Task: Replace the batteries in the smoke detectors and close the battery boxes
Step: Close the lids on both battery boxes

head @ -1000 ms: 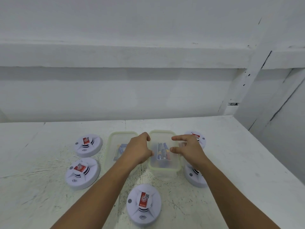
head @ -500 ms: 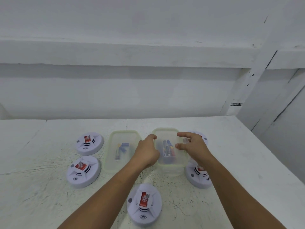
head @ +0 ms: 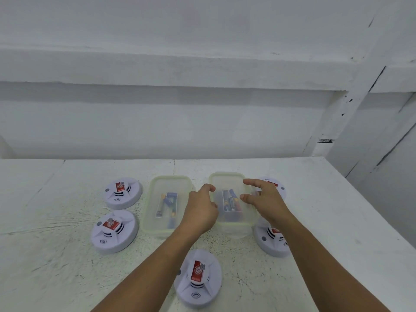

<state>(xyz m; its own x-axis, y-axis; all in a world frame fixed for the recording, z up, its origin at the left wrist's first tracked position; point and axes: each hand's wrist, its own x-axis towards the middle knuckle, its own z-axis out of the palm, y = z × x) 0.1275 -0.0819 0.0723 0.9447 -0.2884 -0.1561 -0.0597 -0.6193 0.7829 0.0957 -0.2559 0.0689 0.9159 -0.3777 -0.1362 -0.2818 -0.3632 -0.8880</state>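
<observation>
1. White cracked tabletop (head: 337, 221) is running back to a white plank wall, and I am looking down on it through the head view with both bare arms reaching in.
2. Two translucent battery boxes are sitting side by side at the centre, the left box (head: 168, 179) and the right box (head: 227, 176). Batteries (head: 229, 202) are showing through the right one. Both seem lidded, though I am not certain.
3. The left hand (head: 201, 209) is lying curled against the right box's left rim. Its fingertips are hidden, so I cannot tell whether it is gripping. The right hand (head: 265, 199) is hovering over the box's right side with fingers loose and spread, holding nothing.
4. I am judging the box opening as the step in hand. If only one side is held, the light box could be tipping or skidding and spilling its batteries across the table.
5. Detectors are crowding the work:
   - The far right detector (head: 273, 184) is sitting partly behind the right hand.
   - The near right detector (head: 270, 242) is sitting just beside the box's near corner, where a sliding box would be knocking it.
   - The centre detector (head: 199, 278) is lying between my forearms.
   - Two left detectors (head: 113, 231) are standing apart, beyond the left box.
</observation>
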